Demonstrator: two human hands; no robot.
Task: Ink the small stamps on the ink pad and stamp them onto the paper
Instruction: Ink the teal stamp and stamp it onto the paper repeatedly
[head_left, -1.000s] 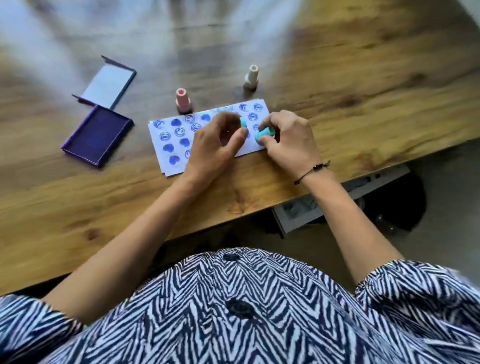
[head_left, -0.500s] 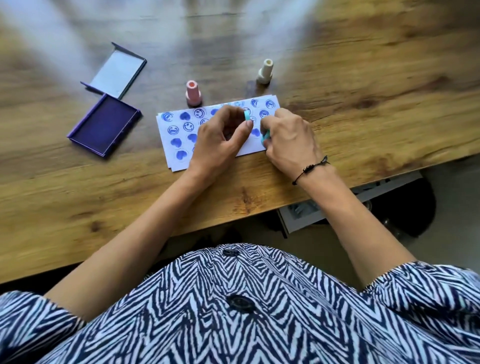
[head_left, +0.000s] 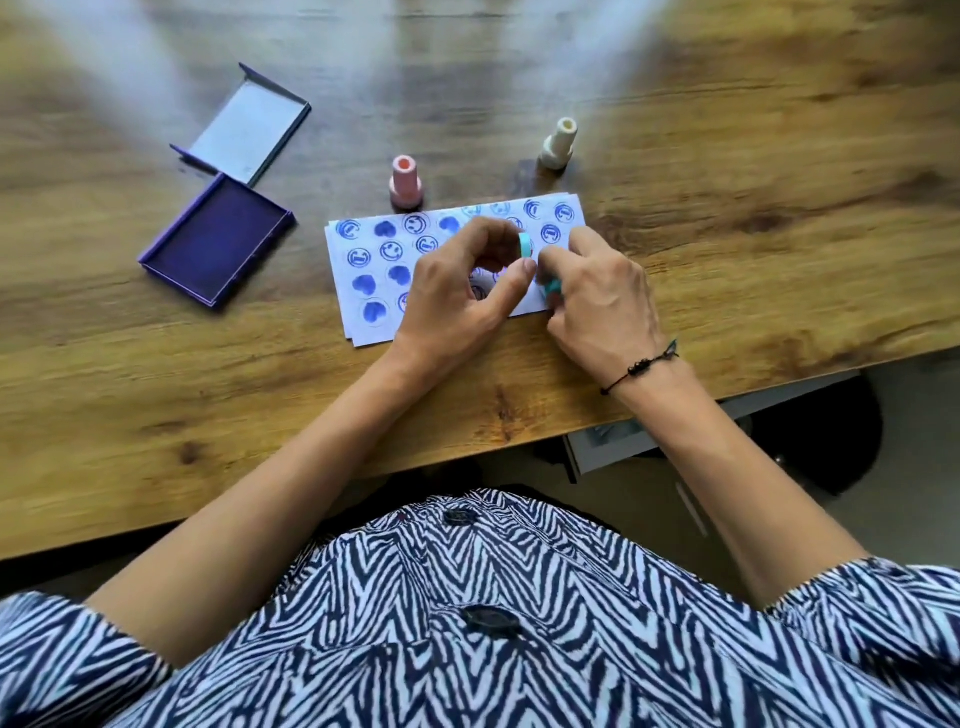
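A white paper (head_left: 374, 270) covered with blue smiley and heart prints lies near the table's front edge. Both hands are over its right half. My left hand (head_left: 457, 306) pinches a small teal ring-shaped piece (head_left: 525, 244) between thumb and fingers. Close beside it, my right hand (head_left: 602, 306) grips a teal stamp (head_left: 552, 287), mostly hidden by the fingers. The two teal parts are a little apart. The open purple ink pad (head_left: 218, 244) lies left of the paper. A pink stamp (head_left: 406, 183) and a cream stamp (head_left: 558, 145) stand upright behind the paper.
The ink pad's lid (head_left: 249, 132) lies open-side up behind the pad. The wooden table (head_left: 753, 234) ends just below my wrists. A grey drawer unit (head_left: 623, 441) and a dark round object (head_left: 831, 431) sit under the table at the right.
My right hand has turned and lowered, so its teal stamp is now mostly covered. My left hand keeps its pinch on the teal piece. The view shifted slightly.
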